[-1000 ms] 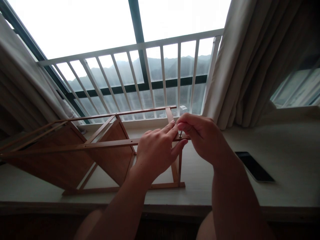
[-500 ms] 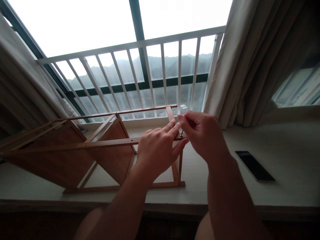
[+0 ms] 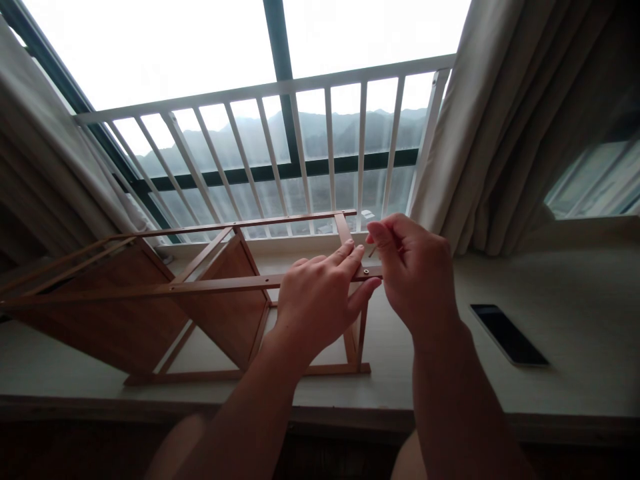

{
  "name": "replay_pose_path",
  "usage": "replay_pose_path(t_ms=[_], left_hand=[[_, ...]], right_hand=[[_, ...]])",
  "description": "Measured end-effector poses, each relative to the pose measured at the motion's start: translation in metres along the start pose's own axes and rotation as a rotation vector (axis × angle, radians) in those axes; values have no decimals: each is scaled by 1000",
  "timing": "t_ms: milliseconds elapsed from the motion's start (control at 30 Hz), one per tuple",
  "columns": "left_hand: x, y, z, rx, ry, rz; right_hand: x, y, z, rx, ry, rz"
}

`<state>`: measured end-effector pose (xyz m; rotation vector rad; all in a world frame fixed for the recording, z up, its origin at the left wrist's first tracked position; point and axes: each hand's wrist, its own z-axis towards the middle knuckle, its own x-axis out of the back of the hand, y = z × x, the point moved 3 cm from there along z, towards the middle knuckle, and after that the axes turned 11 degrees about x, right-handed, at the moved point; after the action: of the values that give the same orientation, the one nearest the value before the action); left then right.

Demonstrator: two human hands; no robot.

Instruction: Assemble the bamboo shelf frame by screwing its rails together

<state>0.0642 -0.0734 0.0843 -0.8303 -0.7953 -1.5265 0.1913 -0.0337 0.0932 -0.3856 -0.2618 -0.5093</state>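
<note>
A brown wooden shelf frame [image 3: 220, 287] lies on its side on the pale ledge. My left hand [image 3: 320, 293] grips the upper rail near its right end, fingers over the top and thumb along the near side. Just past the thumb, a round metal bolt head [image 3: 367, 271] sits in the rail. My right hand [image 3: 413, 273] is closed to the right of the bolt, pinching a thin hex key [image 3: 371, 251]. The short visible end of the key is apart from the bolt head; the rest is hidden by my fingers.
A black phone [image 3: 509, 335] lies on the ledge [image 3: 575, 320] right of my right arm. Behind the frame stand a white railing [image 3: 330, 143] and a window. Curtains [image 3: 480, 133] hang on both sides. The ledge's front edge runs close to my knees.
My right hand has lifted slightly and moved right, drawing the hex key off the bolt, whose head now shows uncovered. My left hand keeps its hold on the rail.
</note>
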Motion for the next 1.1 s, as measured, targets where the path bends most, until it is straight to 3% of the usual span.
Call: replay_pose_path(t_ms=[167, 467, 1100], left_hand=[[0, 0, 0, -4, 18, 3], [1, 2, 0, -3, 15, -1], [2, 1, -1, 1, -2, 0]], right_hand=[[1, 8, 1, 23, -126, 127], [-2, 5, -1, 35, -227, 377], [-5, 8, 1, 34, -234, 443]])
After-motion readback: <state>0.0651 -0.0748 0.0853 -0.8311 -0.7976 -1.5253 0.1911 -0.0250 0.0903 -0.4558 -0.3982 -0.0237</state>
